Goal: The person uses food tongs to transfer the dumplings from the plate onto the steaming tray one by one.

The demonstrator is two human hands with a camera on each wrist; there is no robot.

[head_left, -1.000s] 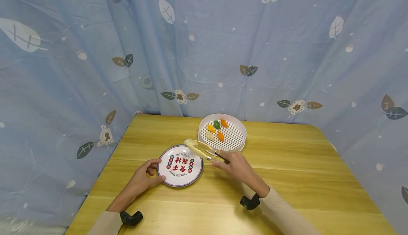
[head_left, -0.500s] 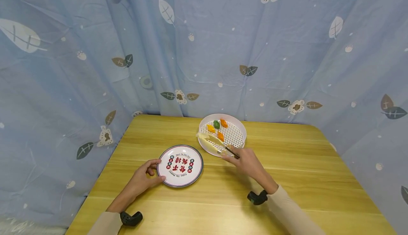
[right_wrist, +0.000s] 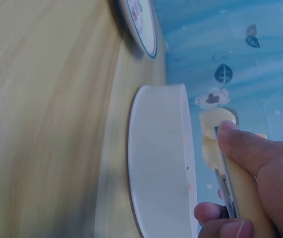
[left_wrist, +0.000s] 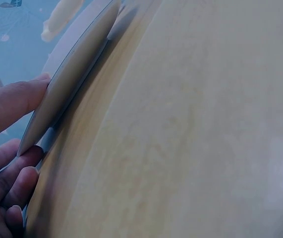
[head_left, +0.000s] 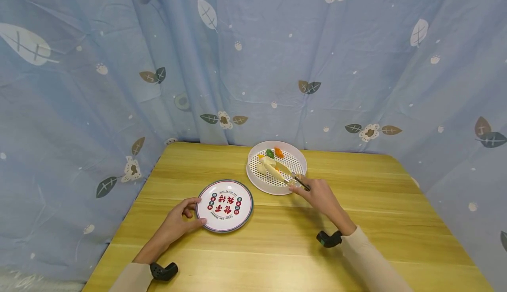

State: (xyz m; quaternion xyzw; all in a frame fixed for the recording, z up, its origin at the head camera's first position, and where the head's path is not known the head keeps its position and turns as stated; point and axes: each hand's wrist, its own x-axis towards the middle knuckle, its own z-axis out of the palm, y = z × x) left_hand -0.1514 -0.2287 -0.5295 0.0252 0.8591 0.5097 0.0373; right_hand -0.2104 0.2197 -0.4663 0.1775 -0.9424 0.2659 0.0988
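My left hand [head_left: 178, 219] holds the near-left rim of a round white plate [head_left: 242, 217] with red lettering. In the left wrist view the thumb presses the plate's [left_wrist: 74, 77] upper side and fingers sit under its edge. My right hand [head_left: 322, 197] grips food tongs [head_left: 279, 175] with cream-coloured tips and metal arms. The tips reach over a round white perforated tray [head_left: 293, 182] that holds small coloured pieces. A cream piece [head_left: 261, 169], a green piece [head_left: 270, 153] and an orange piece [head_left: 279, 152] show; the tongs partly cover a yellow piece [head_left: 260, 156] and another orange one.
Everything stands on a wooden table [head_left: 269, 256]. A blue curtain [head_left: 253, 63] with leaf and flower prints hangs right behind the tray. The raised wall of the tray [right_wrist: 158, 163] fills the middle of the right wrist view. The plate is nearer and to the tray's left.
My right hand has moved right and away from me, carrying the tongs from beside the plate to over the tray's pieces. The left hand and plate have stayed put.
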